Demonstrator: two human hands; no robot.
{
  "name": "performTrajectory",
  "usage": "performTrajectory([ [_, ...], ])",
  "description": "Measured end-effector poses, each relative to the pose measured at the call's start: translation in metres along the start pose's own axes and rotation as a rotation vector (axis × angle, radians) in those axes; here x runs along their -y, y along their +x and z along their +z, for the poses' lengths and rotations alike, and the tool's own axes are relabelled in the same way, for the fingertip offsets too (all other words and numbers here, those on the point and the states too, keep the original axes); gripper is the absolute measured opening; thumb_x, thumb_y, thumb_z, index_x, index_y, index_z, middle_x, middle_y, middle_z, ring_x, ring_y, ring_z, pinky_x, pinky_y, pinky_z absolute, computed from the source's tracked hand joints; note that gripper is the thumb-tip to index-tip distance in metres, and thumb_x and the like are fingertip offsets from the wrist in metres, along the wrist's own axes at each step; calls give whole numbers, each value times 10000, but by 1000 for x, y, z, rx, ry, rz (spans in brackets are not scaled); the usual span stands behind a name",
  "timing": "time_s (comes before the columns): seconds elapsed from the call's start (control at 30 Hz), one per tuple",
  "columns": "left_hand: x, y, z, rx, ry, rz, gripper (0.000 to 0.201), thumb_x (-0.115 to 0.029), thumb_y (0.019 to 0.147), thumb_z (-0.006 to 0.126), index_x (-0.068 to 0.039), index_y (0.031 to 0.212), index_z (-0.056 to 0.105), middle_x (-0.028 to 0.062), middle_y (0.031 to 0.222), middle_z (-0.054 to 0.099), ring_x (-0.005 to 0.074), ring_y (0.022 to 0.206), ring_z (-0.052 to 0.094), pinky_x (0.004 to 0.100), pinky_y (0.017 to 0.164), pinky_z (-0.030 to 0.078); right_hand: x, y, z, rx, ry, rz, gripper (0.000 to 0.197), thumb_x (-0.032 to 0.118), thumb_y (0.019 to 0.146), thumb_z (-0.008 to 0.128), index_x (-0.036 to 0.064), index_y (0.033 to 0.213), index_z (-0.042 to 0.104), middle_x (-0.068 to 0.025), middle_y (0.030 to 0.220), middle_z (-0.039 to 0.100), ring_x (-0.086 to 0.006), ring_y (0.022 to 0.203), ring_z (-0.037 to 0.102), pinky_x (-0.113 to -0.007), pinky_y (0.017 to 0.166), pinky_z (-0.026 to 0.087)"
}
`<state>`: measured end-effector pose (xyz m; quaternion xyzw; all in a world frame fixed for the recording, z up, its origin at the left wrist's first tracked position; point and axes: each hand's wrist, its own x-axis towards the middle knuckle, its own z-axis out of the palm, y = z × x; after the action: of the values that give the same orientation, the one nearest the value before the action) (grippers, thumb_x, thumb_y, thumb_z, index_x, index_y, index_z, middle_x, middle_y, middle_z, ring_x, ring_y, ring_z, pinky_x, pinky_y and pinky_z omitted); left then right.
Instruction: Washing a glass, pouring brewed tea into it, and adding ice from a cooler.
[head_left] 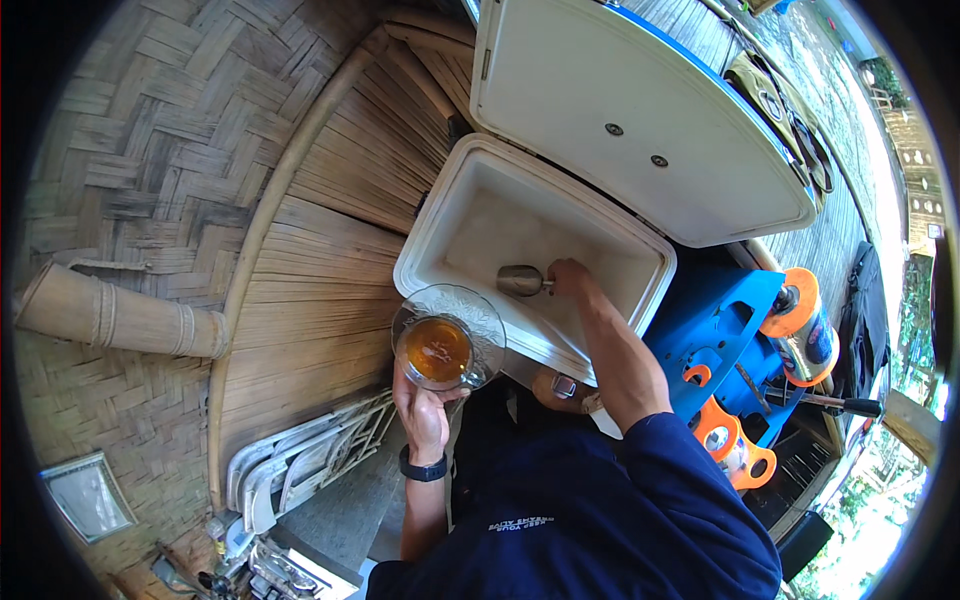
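My left hand point(427, 414), a dark band at its wrist, supports a clear patterned glass saucer point(484, 318) from below. On the saucer stands a clear glass cup point(438, 352) with amber liquid in it. Both are beside the near left corner of a white cooler box point(452, 172), partly over its rim. Reaching inside the box, my right hand point(570, 277) is closed around the handle of a metal scoop point(520, 281). The scoop's bowl points left, above the pale bottom of the box. What lies on that bottom is too hazy to make out.
The cooler's lid point(640, 110) stands open behind it. Right of the box is a blue plastic holder point(700, 340) with orange-ended cylinders point(808, 345). A slatted bamboo bench point(330, 260) and woven wall point(170, 150) are at left. Folded white metal frames point(310, 455) lean below the bench.
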<state>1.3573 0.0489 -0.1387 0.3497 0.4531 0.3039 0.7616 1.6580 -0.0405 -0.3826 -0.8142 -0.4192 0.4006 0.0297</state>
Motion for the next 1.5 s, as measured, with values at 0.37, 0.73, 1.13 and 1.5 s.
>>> performTrajectory([
  [0.37,-1,24,-16,16,-17,-3,430,-40,1009,344,-88,1435,368,150,1253,583,278,969,689,361,658,645,49,-23,-69,-130,-427,189,149,169,751,676,121,871,752,-140,877,722,-297,871,711,-402,718,561],
  [0.73,-1,25,-24,-18,-53,34,402,-40,1004,372,-81,1403,394,163,1232,589,280,937,696,377,649,648,24,-19,-29,8,-43,327,223,244,789,686,147,977,756,-135,989,723,-314,916,699,-436,809,560],
  [1.13,-4,17,-29,-148,-94,56,389,-66,998,426,-86,1385,399,150,1240,582,288,965,686,391,645,644,113,-12,-44,-271,-78,57,184,163,770,694,163,945,748,-108,982,711,-323,922,688,-436,810,560],
  [1.5,-6,16,-35,-106,-73,64,379,-59,989,440,-82,1367,422,156,1235,584,291,960,687,399,642,643,97,-5,-15,-272,154,91,230,292,839,700,257,1061,753,-114,1022,718,-311,953,679,-438,835,544],
])
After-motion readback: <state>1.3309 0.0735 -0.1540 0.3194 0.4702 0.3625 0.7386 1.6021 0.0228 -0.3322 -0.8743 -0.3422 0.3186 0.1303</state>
